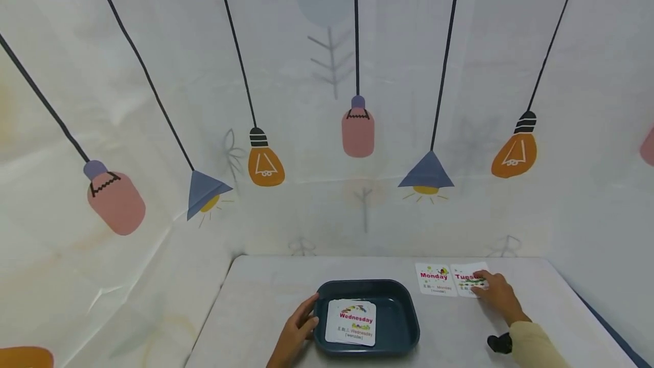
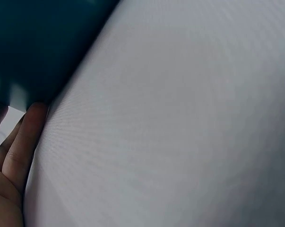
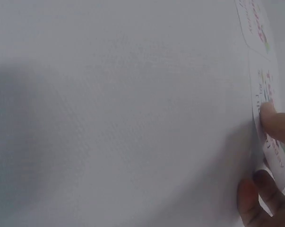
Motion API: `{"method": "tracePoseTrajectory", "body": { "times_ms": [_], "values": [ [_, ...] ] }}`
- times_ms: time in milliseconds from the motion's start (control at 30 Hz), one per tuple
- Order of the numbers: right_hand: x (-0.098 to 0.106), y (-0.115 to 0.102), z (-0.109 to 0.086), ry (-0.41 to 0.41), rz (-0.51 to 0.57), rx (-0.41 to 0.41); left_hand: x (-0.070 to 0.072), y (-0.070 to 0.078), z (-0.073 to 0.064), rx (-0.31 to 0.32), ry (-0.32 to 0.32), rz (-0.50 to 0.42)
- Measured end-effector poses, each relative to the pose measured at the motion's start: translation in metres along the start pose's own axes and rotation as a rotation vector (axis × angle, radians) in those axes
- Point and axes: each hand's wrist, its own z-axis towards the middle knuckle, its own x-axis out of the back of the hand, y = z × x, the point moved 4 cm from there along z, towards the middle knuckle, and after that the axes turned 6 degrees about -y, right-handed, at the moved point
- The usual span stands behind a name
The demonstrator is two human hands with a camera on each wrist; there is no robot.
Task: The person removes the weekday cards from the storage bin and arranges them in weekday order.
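A dark teal tray (image 1: 395, 322) stands on the white table with a stack of cards in its left part; the top Wednesday card (image 1: 351, 331) faces up. My left hand (image 1: 293, 334) rests against the tray's left side, fingertips touching its outer wall in the left wrist view. To the right, a Monday card (image 1: 436, 280) lies at the back of the table, with a Tuesday card (image 1: 462, 272) beside it. My right hand (image 1: 498, 295) pinches the Tuesday card at its right side; in the right wrist view the thumb (image 3: 277, 125) lies over its printed face.
A white table (image 1: 276, 277) carries everything. Behind and to the left hangs a pale sheet (image 1: 409, 226) printed with lamps and bulbs. A small black object (image 1: 499, 343) sits by the right cuff.
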Motion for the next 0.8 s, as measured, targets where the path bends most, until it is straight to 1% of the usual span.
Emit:
{"method": "tracePoseTrajectory", "body": {
  "times_ms": [167,200,400,500,533,667,800],
  "values": [
    [-0.002,-0.001,-0.003,0.04,-0.041,-0.024,-0.001,0.0,0.002,-0.001,-0.005,-0.016],
    [-0.003,-0.001,-0.003,0.044,-0.049,-0.03,-0.001,0.001,0.002,-0.01,-0.008,-0.016],
    [-0.008,0.0,-0.005,0.053,-0.077,-0.061,0.0,-0.001,0.001,-0.028,-0.009,0.006],
    [-0.008,0.0,-0.007,0.063,-0.086,-0.062,-0.001,-0.001,0.0,-0.022,-0.009,0.006],
    [-0.008,0.0,-0.008,0.068,-0.075,-0.061,0.0,-0.001,0.0,-0.022,-0.01,0.006],
    [-0.002,-0.002,-0.013,0.094,-0.05,-0.012,0.0,-0.001,0.0,-0.018,-0.013,0.013],
    [0.004,-0.001,-0.018,0.061,-0.001,-0.018,0.0,0.0,0.0,-0.017,-0.003,0.025]
  ]
}}
